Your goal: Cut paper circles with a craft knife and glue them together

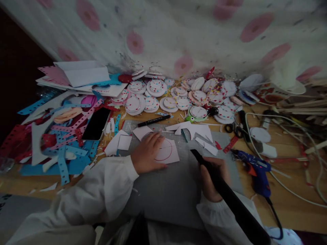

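Note:
My left hand (148,153) lies flat, fingers extended, on a piece of white card (175,157) with a red circle drawn on it. Part of the circle is covered by the hand. My right hand (216,175) is closed around a long black tool with a narrow, flat tip (196,154); its exact kind is unclear. The tip points up and left, apart from the card. Both hands are over a grey mat (168,190). White card offcuts (196,131) and a black marker (154,120) lie beyond the card.
Punched paper strips (63,160) and a phone (97,124) crowd the left. Decorated white paper discs (155,88) line the back by a flowered curtain (158,30). On the right are a blue glue gun (255,166), black-handled scissors (233,129), a white cable (283,190) and wooden sticks (304,105).

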`<state>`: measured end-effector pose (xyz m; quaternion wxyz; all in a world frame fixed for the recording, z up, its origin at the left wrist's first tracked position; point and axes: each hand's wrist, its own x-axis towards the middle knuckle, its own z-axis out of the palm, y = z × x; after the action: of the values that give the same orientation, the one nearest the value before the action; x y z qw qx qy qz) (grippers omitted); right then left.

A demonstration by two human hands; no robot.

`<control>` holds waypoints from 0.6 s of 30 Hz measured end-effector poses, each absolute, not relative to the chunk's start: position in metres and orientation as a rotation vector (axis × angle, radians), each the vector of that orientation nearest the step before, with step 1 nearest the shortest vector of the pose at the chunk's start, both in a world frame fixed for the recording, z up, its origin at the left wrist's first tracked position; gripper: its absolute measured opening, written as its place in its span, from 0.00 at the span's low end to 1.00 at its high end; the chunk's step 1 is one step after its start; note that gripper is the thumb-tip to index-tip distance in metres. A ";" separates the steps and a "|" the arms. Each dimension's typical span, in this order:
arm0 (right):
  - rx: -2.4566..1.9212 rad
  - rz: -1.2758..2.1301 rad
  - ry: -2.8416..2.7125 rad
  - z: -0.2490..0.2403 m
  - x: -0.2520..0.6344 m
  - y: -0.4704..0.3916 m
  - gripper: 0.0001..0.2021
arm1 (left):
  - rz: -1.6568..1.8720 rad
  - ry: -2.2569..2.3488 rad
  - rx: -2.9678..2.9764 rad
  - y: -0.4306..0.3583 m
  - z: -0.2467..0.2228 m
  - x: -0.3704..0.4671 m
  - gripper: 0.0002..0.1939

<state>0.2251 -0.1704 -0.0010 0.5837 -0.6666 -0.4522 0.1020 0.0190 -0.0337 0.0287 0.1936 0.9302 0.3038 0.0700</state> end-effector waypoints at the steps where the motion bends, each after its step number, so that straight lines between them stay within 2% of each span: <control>1: -1.567 0.225 -1.090 0.004 0.225 -0.165 0.08 | 0.230 0.843 2.626 -0.032 0.025 0.022 0.50; 6: -1.485 0.265 -1.349 0.024 0.224 -0.132 0.08 | 0.334 0.645 2.653 -0.023 0.017 0.018 0.45; 12: -1.343 0.418 -1.599 0.007 0.221 -0.109 0.08 | 0.415 0.541 2.652 -0.020 0.004 0.009 0.44; 18: -1.352 0.466 -1.624 0.003 0.220 -0.109 0.10 | 0.395 0.510 2.657 -0.018 -0.003 0.007 0.39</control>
<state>0.2199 -0.1090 0.0032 0.4695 -0.5515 -0.6627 0.1902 0.0073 -0.0184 -0.0032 0.2022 0.9517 0.1828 0.1414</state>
